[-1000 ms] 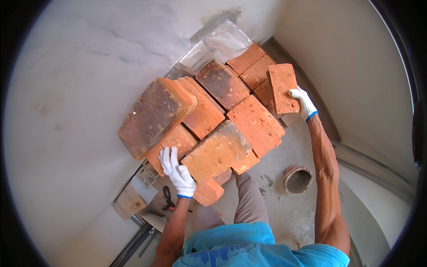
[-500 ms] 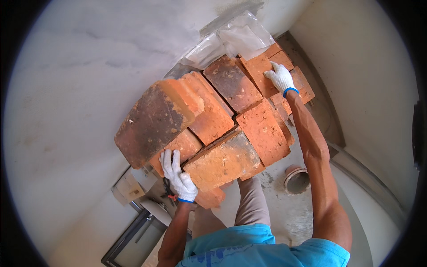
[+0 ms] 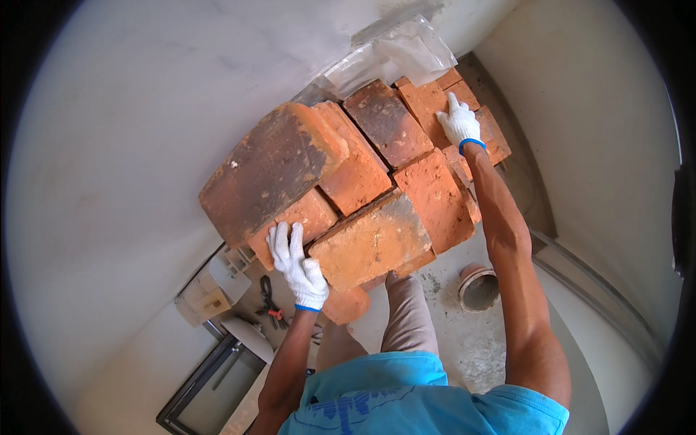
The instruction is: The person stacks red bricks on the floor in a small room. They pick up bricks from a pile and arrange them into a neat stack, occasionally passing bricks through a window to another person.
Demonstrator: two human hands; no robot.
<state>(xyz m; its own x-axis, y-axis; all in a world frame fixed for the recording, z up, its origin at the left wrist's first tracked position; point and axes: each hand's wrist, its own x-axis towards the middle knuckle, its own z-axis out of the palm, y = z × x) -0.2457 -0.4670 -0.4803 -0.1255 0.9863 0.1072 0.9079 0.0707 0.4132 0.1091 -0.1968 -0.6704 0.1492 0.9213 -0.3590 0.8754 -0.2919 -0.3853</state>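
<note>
A stack of reddish-orange bricks fills the middle, with dark, scorched patches on several of them. My left hand [image 3: 297,267], in a white knit glove with a blue cuff, lies with fingers spread on an orange brick [image 3: 310,214] at the stack's near left. Just right of it is a yellowish-orange brick [image 3: 370,243]; above it, a big dark-faced brick [image 3: 264,170] sits highest at the left. My right hand [image 3: 460,125], gloved alike, reaches to the far right and rests with fingers out on a flat orange brick [image 3: 424,109]. Neither hand grips anything visibly.
Crumpled clear plastic sheeting [image 3: 399,54] lies between the stack and the pale wall [image 3: 145,130]. On the floor stand a mortar-stained bucket [image 3: 478,288] at right and red-and-black pliers [image 3: 272,304] at left. A dark-framed panel [image 3: 217,377] is lower left.
The stack and my left hand sit slightly higher and further right in the picture, and more of the pliers shows. Both hands keep nearly the same places on the bricks.
</note>
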